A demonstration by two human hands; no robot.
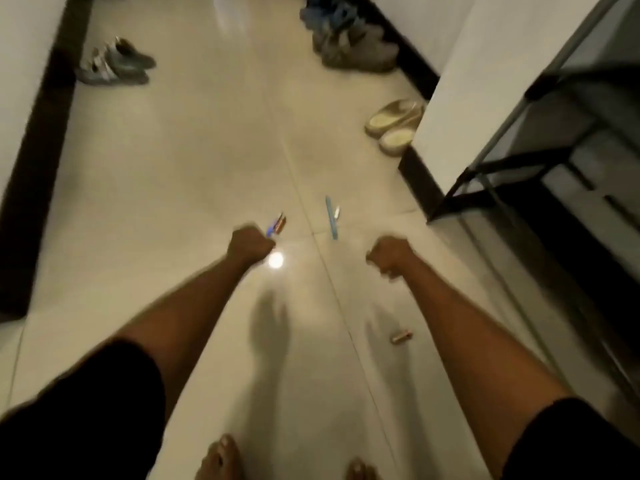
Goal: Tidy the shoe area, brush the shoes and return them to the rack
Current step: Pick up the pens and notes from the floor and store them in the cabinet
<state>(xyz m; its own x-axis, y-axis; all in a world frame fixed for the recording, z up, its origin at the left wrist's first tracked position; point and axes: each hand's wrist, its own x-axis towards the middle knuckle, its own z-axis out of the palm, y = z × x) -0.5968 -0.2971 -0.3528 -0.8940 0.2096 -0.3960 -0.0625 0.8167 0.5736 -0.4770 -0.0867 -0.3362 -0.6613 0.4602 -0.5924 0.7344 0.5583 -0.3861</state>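
Fists hover over the tiles. The left hand (249,245) is clenched; whether it pinches the blurred blue-orange item (278,225) I cannot tell. The right hand (389,256) is curled on nothing. At twelve o'clock lies the brush (330,218), likely light and stiff: take its handle. Farther off, soft-looking slippers (394,124) lie at one and grey shoes (114,64) at eleven.

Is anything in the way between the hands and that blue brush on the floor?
Nothing visible is. The blue brush lies on bare tile just beyond the left hand and right hand. A small colourful thing by the left hand sits off to one side.
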